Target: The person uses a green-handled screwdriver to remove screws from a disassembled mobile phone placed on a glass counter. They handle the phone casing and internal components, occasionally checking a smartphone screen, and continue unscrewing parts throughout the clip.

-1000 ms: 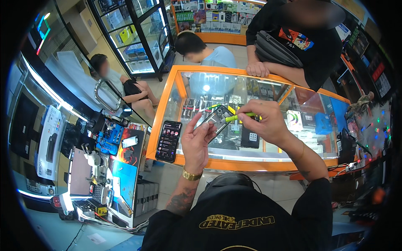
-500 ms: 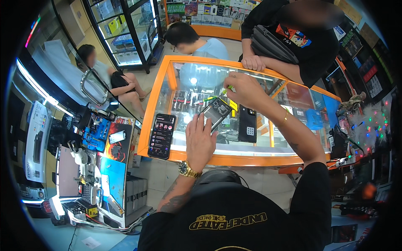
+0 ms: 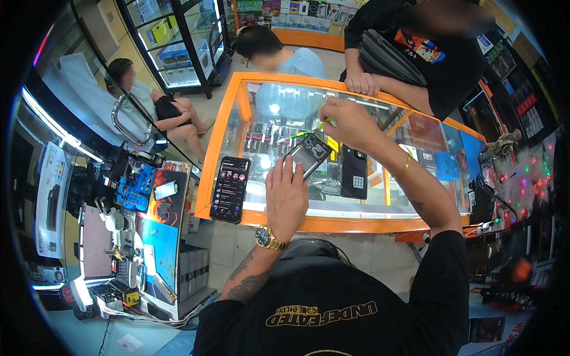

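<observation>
My left hand [image 3: 286, 193] holds an opened phone [image 3: 309, 155] face down over the orange-framed glass counter [image 3: 237, 118], fingers along its lower edge. My right hand [image 3: 347, 121] grips a green-handled screwdriver [image 3: 309, 132], its tip pointing toward the phone's upper end. A gold watch [image 3: 268, 238] is on my left wrist, a thin bracelet [image 3: 405, 167] on my right.
A lit phone [image 3: 230, 188] lies at the counter's left edge; a dark back cover [image 3: 354, 172] lies right of my hands. Another person's hand [image 3: 362, 83] rests on the far rim. A workbench with tools [image 3: 127, 196] stands left. A seated person [image 3: 154, 101] is far left.
The view has shifted, so the counter sits lower and closer. Both hands stay on the phone and screwdriver, lowered nearer to the glass.
</observation>
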A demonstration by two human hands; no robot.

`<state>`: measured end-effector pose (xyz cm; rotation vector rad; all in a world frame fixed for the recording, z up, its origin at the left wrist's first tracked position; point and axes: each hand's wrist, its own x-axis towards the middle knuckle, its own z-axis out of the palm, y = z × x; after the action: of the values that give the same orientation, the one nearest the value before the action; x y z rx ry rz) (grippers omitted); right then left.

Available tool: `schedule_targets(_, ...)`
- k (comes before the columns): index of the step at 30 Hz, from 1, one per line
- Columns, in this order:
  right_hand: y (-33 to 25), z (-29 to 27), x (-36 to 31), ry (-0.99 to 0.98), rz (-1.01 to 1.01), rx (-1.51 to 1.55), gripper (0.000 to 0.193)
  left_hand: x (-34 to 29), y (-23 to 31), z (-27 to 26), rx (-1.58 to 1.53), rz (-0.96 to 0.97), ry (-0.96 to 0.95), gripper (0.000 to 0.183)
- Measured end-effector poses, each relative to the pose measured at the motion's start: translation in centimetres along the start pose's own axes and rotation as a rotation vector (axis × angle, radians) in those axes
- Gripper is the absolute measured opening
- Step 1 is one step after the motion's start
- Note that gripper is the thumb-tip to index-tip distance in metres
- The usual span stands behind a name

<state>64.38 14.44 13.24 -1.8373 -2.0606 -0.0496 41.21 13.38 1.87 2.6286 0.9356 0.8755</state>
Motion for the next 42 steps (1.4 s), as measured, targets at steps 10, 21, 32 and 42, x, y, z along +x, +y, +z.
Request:
schedule_targets(10, 0.3, -0.8, 3.7, -0.143, 0.003, -0.018, 0.02, 0.1, -0.6, -0.1, 0.041, 0.017, -0.004, 0.038)
schedule_targets(21, 0.1, -0.6, 4.2, -0.209, -0.047, -0.085, 0.024, 0.2, -1.0, -0.7, 0.075, 0.051, -0.062, 0.038)
schedule_targets(32, 0.7, -1.3, 2.9, -0.217, 0.025, -0.02, 0.021, 0.6, -1.7, -1.4, 0.028, 0.115, -0.12, 0.04)
schedule_targets(42, 1.7, -0.8, 2.2, -0.202, 0.0, -0.016, 0.025, 0.9, -2.4, -2.2, -0.036, 0.184, -0.245, 0.044)
